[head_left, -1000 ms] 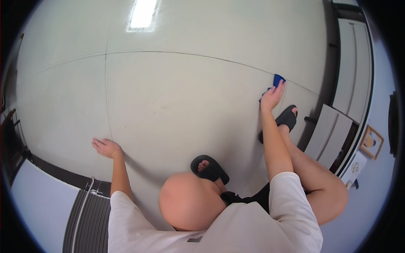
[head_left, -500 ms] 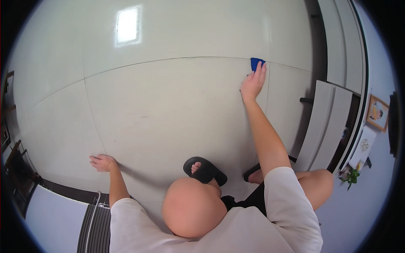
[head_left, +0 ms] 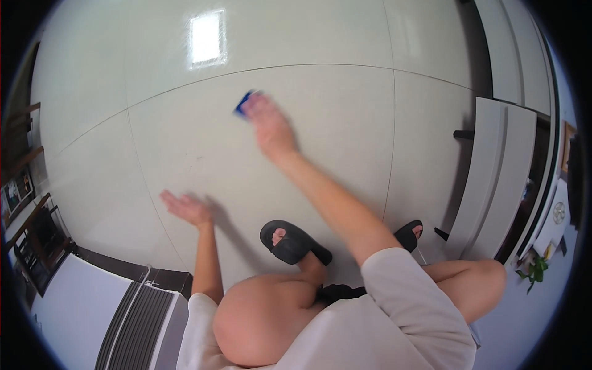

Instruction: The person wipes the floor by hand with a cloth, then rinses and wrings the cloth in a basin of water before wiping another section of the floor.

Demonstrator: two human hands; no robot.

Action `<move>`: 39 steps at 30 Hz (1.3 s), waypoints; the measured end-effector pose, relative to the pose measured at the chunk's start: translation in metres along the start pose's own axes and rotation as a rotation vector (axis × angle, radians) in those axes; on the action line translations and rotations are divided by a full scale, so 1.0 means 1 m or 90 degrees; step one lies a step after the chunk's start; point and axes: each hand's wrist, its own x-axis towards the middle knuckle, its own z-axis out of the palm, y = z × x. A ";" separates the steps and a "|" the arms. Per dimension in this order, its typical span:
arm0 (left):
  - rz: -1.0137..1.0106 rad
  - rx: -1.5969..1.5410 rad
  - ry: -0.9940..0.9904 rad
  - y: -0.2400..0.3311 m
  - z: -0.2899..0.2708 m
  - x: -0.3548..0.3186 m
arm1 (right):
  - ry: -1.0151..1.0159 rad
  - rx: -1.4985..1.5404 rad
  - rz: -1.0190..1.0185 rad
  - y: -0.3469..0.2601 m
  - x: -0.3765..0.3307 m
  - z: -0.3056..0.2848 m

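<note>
My right hand [head_left: 272, 131] reaches forward over the tiled floor [head_left: 327, 129], blurred by motion. Under its fingers is a small blue cloth [head_left: 245, 103], mostly covered, with its left corner sticking out. My left hand [head_left: 188, 208] holds nothing; its fingers are stretched out just over the tiles, and whether it touches them I cannot tell. Between the two hands, a few faint dark marks [head_left: 197, 162] show on the pale floor.
A low grey drawer cabinet [head_left: 502, 179] runs along the right, one drawer pulled out. A green plant [head_left: 535, 269] is beyond it. At lower left is a white unit with dark slats [head_left: 137, 327]. My black slippers [head_left: 293, 243] are close by.
My right hand has swept left across the floor with the blue cloth. My left hand has moved right and forward, its fingers still stretched. The view has shifted a little.
</note>
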 end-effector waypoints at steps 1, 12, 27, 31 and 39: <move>0.031 -0.046 -0.028 0.036 0.003 -0.010 | -0.040 -0.065 -0.047 -0.021 -0.007 0.008; 0.355 -0.095 -0.247 0.183 0.037 -0.051 | 0.089 -0.118 0.106 0.109 -0.055 -0.104; 0.350 -0.017 -0.266 0.200 0.044 -0.056 | 0.288 -0.024 0.266 0.239 -0.116 -0.195; 0.361 0.001 -0.262 0.196 0.047 -0.058 | -0.013 -0.105 -0.003 0.139 -0.087 -0.145; 0.361 -0.004 -0.270 0.202 0.046 -0.059 | 0.196 -0.291 0.166 0.275 -0.113 -0.230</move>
